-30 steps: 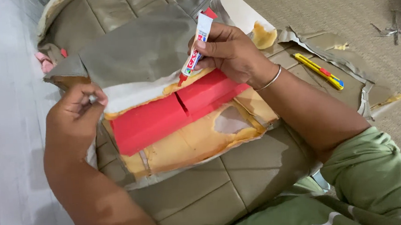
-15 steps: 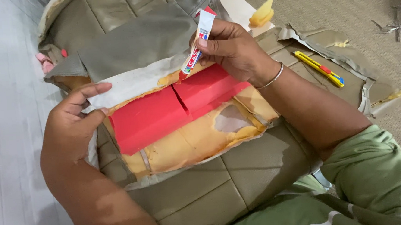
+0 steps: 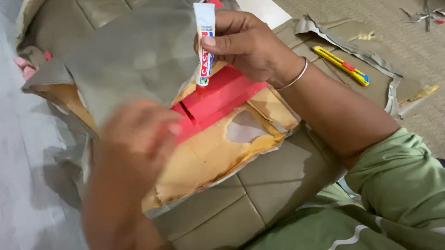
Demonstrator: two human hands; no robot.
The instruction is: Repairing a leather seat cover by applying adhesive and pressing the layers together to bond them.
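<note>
Red patch (image 3: pixel 215 97): two red strips at frame centre, lying on torn yellow foam (image 3: pixel 208 151) of an olive seat cover (image 3: pixel 136 53).
Right hand (image 3: pixel 248 43): closed around a glue tube (image 3: pixel 205 43), nozzle down, touching the patch.
Left hand (image 3: pixel 136 140): blurred, lower left of centre; grip cannot be told.
Tube label: white, slim, red and blue print.
Knife (image 3: pixel 341 65): yellow, upper right.
Risk: glue may smear onto foam if the tube slips.
</note>
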